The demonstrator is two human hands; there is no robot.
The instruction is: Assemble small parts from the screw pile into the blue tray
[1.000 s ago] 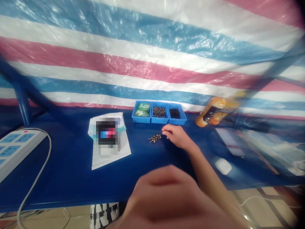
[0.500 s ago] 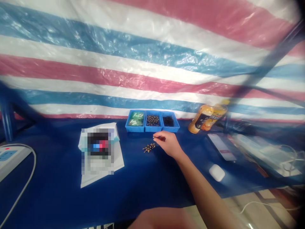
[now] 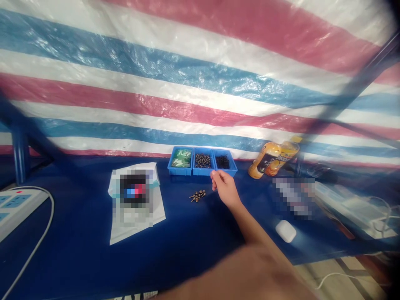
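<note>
Right hand (image 3: 224, 187) nearer bins (image 3: 202, 171), left arm (image 3: 237, 276) blurred

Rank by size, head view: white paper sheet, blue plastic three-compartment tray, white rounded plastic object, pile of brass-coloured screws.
White paper sheet; blue plastic three-compartment tray; then white rounded plastic object and pile of brass-coloured screws, too alike to rank, the object nearer the camera.

Our right hand (image 3: 225, 188) sits just right of frame centre, its forearm (image 3: 250, 225) rising from about five o'clock. The fingers (image 3: 215, 177) curl loosely toward eleven o'clock; whether they pinch anything is too small to tell. Along the bottom edge at six o'clock, our left arm (image 3: 237, 275) passes as a close, blurred mass.
</note>
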